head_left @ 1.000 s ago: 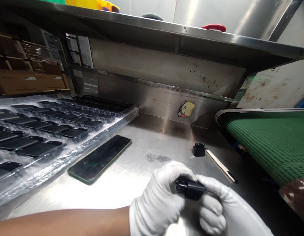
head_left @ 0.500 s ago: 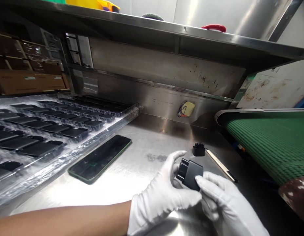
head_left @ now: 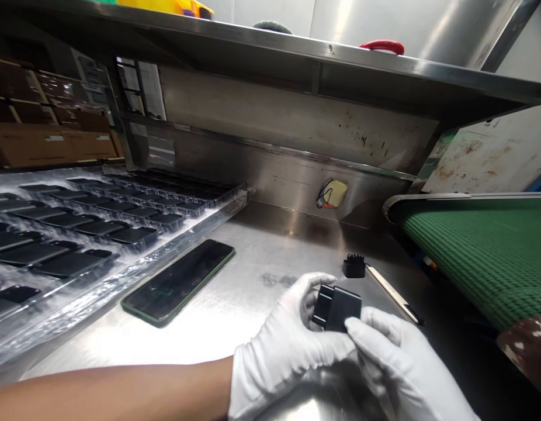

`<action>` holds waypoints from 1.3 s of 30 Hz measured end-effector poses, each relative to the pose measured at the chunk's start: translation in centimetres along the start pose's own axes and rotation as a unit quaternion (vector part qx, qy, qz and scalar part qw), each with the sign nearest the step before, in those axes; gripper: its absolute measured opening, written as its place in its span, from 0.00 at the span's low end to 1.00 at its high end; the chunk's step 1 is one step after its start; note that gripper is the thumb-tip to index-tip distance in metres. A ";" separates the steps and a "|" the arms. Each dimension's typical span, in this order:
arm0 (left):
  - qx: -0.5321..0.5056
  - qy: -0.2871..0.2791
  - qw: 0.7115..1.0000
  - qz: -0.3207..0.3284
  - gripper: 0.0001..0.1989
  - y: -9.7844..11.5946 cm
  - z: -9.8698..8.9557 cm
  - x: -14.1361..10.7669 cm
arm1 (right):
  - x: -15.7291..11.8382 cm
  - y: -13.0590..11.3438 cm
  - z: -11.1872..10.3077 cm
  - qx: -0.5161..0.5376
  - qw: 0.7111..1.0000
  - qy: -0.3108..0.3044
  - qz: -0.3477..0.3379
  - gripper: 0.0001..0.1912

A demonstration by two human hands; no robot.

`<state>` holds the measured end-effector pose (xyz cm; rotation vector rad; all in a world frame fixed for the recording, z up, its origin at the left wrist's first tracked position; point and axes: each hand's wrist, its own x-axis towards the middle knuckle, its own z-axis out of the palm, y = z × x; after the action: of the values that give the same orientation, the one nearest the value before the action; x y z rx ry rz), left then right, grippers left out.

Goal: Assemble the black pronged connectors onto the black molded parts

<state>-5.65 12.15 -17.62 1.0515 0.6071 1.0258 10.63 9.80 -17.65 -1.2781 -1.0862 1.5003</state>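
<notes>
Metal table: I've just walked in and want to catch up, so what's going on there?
White-gloved hands are handling a black block above the metal table. The right hand pinches its lower corner, while the left hand cups the prong-like end; how firmly isn't clear. A phone lies to the left, near rows of black pieces. Further back on the right, a small black part stands beside a pale-handled tool.

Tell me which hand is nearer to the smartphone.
Left. The left hand is right of the smartphone, nearer the camera and not touching it; the right hand is farther right, past the left hand.
</notes>
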 end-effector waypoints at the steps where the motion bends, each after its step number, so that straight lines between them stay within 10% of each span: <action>1: 0.013 0.001 1.000 0.001 0.28 0.1 0.0 -0.1 | 0.0 0.0 0.1 -0.003 1.000 0.002 -0.003 0.27; 27: -0.029 0.051 0.996 0.073 0.18 -0.5 0.2 0.5 | -0.9 -0.8 1.4 -0.060 0.993 0.065 -0.076 0.18; 39: 0.079 -0.020 0.996 -0.022 0.17 -0.1 -0.6 0.1 | -1.4 -1.6 0.5 -0.020 0.999 0.011 -0.039 0.17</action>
<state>-6.08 12.48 -17.98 1.1894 0.6832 0.9278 10.41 8.81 -15.76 -1.2617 -1.1440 1.4093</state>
